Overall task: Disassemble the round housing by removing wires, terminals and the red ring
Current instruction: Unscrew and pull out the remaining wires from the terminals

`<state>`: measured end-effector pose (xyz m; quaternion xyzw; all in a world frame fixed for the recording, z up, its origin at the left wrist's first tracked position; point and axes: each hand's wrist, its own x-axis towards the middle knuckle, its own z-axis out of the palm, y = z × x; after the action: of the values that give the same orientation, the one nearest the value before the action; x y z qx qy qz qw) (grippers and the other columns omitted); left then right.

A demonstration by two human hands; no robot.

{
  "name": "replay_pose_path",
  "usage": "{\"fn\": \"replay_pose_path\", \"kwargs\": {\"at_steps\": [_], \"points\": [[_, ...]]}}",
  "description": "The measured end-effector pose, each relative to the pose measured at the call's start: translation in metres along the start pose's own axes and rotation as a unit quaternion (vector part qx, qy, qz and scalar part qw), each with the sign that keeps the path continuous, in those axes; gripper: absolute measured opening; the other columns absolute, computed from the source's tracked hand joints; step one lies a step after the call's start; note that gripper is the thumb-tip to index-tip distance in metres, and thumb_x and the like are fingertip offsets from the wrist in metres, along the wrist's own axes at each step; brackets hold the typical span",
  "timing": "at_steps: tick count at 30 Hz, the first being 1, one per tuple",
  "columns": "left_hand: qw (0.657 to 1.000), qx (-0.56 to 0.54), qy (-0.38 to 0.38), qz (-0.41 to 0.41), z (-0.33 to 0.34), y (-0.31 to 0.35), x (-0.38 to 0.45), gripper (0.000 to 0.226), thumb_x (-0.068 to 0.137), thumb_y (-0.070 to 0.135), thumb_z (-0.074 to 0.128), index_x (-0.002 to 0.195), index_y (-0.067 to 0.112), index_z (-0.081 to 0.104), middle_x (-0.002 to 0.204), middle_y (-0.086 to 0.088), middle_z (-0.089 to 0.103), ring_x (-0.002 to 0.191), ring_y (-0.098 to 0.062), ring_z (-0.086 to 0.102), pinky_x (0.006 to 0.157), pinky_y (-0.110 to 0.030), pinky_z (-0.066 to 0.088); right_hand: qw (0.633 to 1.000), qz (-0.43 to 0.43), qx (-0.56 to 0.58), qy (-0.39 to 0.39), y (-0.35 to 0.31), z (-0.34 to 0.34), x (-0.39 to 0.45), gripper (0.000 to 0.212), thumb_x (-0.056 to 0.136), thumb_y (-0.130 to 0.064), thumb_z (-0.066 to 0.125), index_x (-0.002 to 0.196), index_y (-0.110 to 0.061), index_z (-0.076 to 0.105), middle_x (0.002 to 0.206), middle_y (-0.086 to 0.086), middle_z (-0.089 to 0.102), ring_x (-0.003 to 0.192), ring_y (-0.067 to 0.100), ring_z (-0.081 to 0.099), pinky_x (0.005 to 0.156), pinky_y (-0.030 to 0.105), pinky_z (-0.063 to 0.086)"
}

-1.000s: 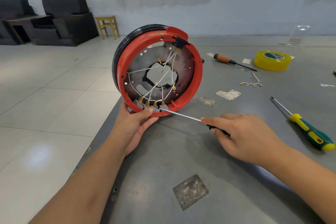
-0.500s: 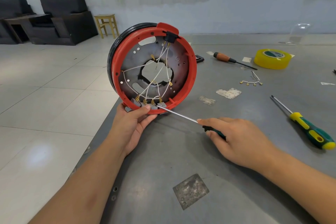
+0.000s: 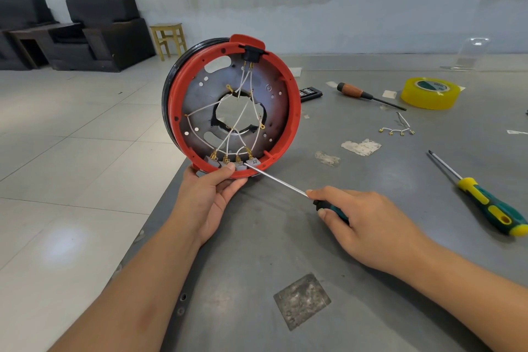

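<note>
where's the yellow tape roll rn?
Head view, far right on the table: yellow tape roll lies flat just right of the wooden-handled screwdriver.

A round housing [image 3: 200, 100] stands on edge at the centre of the frame, its open face toward the camera. A red ring [image 3: 295, 111] rims a dark metal plate with a central hole. White wires [image 3: 243, 111] cross the plate to brass terminals [image 3: 231, 158] in grey blocks along the bottom rim.
</note>
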<state>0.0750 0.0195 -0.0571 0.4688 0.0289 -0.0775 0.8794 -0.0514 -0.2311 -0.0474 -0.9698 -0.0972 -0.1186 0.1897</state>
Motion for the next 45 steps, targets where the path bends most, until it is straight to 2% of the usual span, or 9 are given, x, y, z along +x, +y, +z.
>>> {"fn": "replay_pose_path", "kwargs": {"at_steps": [4, 7, 11, 17, 21, 25, 32, 37, 45], "points": [[1.0, 0.0, -0.002, 0.002, 0.001, 0.0, 0.0, 0.035, 0.094, -0.011, 0.063, 0.12, 0.009, 0.051, 0.091, -0.015, 0.08, 0.098, -0.037, 0.077, 0.087, -0.049, 0.063, 1.0, 0.006, 0.022, 0.0, -0.002, 0.0, 0.0, 0.03, 0.102, -0.034, 0.055, 0.131, -0.041, 0.059, 0.087, -0.023, 0.067, 0.062, -0.01, 0.05, 0.058, 0.021, 0.035], [1.0, 0.001, 0.0, 0.001, 0.0, -0.001, 0.001, 0.036, 0.094, -0.011, 0.063, 0.12, 0.009, 0.051, 0.094, -0.016, 0.08, 0.099, -0.038, 0.077, 0.087, -0.049, 0.063, 0.994, 0.04, 0.097, -0.021, 0.001, 0.0, 0.001, 0.026, 0.101, -0.037, 0.055, 0.123, -0.05, 0.058, 0.069, -0.013, 0.065, 0.059, 0.01, 0.058, 0.054, 0.026, 0.044], [1.0, -0.009, 0.007, -0.009, 0.001, -0.001, 0.002, 0.048, 0.091, -0.012, 0.065, 0.129, 0.013, 0.05, 0.097, -0.015, 0.08, 0.099, -0.04, 0.077, 0.081, -0.047, 0.065, 0.946, 0.113, 0.293, -0.081, 0.001, -0.002, 0.008, 0.024, 0.101, -0.03, 0.059, 0.11, -0.051, 0.064, 0.076, -0.002, 0.072, 0.049, 0.017, 0.057, 0.046, 0.031, 0.05], [1.0, -0.016, 0.007, -0.019, 0.0, -0.002, 0.003, 0.053, 0.091, -0.011, 0.066, 0.134, 0.016, 0.048, 0.101, -0.017, 0.079, 0.1, -0.041, 0.076, 0.081, -0.047, 0.065, 0.914, 0.132, 0.368, -0.108, 0.005, -0.008, 0.012, 0.028, 0.101, -0.024, 0.061, 0.107, -0.05, 0.069, 0.076, 0.004, 0.072, 0.05, 0.02, 0.055, 0.046, 0.031, 0.048], [0.999, -0.024, 0.007, -0.023, -0.002, -0.001, 0.005, 0.061, 0.091, -0.011, 0.066, 0.142, 0.016, 0.046, 0.104, -0.019, 0.078, 0.102, -0.042, 0.075, 0.084, -0.05, 0.064, 0.959, 0.095, 0.259, -0.07, 0.013, -0.01, 0.01, 0.028, 0.1, -0.031, 0.061, 0.112, -0.056, 0.065, 0.079, -0.007, 0.073, 0.052, 0.012, 0.058, 0.054, 0.029, 0.053], [0.999, -0.025, -0.001, -0.022, -0.003, -0.001, 0.005, 0.065, 0.092, -0.01, 0.066, 0.145, 0.019, 0.044, 0.106, -0.019, 0.078, 0.104, -0.04, 0.075, 0.085, -0.05, 0.063, 0.993, 0.041, 0.104, -0.024, 0.021, -0.015, 0.008, 0.031, 0.097, -0.038, 0.06, 0.117, -0.061, 0.061, 0.079, -0.013, 0.069, 0.061, 0.013, 0.057, 0.054, 0.021, 0.046], [1.0, -0.011, -0.013, -0.021, -0.005, -0.001, 0.005, 0.06, 0.092, -0.009, 0.067, 0.145, 0.016, 0.049, 0.108, -0.017, 0.078, 0.106, -0.04, 0.075, 0.086, -0.046, 0.064, 0.999, -0.04, -0.028, 0.002, 0.03, -0.017, 0.012, 0.038, 0.098, -0.035, 0.06, 0.133, -0.05, 0.06, 0.1, -0.018, 0.073, 0.07, 0.008, 0.059, 0.063, 0.036, 0.054], [0.999, 0.01, -0.039, -0.032, -0.005, 0.0, 0.003, 0.055, 0.09, -0.004, 0.069, 0.142, 0.003, 0.053, 0.124, -0.023, 0.072, 0.11, -0.04, 0.073, 0.087, -0.044, 0.063, 0.995, -0.075, -0.066, -0.007, 0.042, -0.022, 0.015, 0.04, 0.102, -0.035, 0.052, 0.14, -0.047, 0.057, 0.104, -0.016, 0.068, 0.081, 0.015, 0.064, 0.063, 0.04, 0.053], [0.998, 0.023, -0.046, -0.047, -0.004, 0.001, 0.003, 0.053, 0.093, -0.003, 0.067, 0.144, 0.001, 0.052, 0.123, -0.022, 0.073, 0.111, -0.037, 0.073, 0.087, -0.043, 0.063, 0.994, -0.081, -0.076, -0.012, 0.048, -0.021, 0.015, 0.041, 0.104, -0.035, 0.049, 0.143, -0.047, 0.053, 0.113, -0.015, 0.066, 0.093, 0.016, 0.067, 0.068, 0.042, 0.055]]}}
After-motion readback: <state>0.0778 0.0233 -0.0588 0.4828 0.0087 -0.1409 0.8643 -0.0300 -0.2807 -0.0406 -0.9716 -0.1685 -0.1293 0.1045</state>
